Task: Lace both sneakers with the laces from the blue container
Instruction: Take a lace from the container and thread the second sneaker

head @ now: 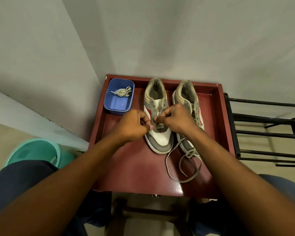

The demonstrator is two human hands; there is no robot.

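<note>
Sneaker (pixel 157 133), mid-frame, is at its lowest eyelets; left grip (pixel 133 125) and right grip (pixel 177 118) each pinch the lace (pixel 189 153) there. I'd even both ends before crossing upward.

blue container (pixel 118 103), grey-white-red sneakers (pixel 157 116), maroon table (pixel 143 167)

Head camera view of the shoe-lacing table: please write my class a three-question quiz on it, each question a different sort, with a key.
1. True or false: a bundled lace lies in the blue container.
2. The left hand and right hand both work at which shoe? A: the sneaker nearer the container; B: the one farther from it; C: neither.
3. Fill in: a loose lace trails on the red ___.
Key: 1 true; 2 A; 3 table.
</note>
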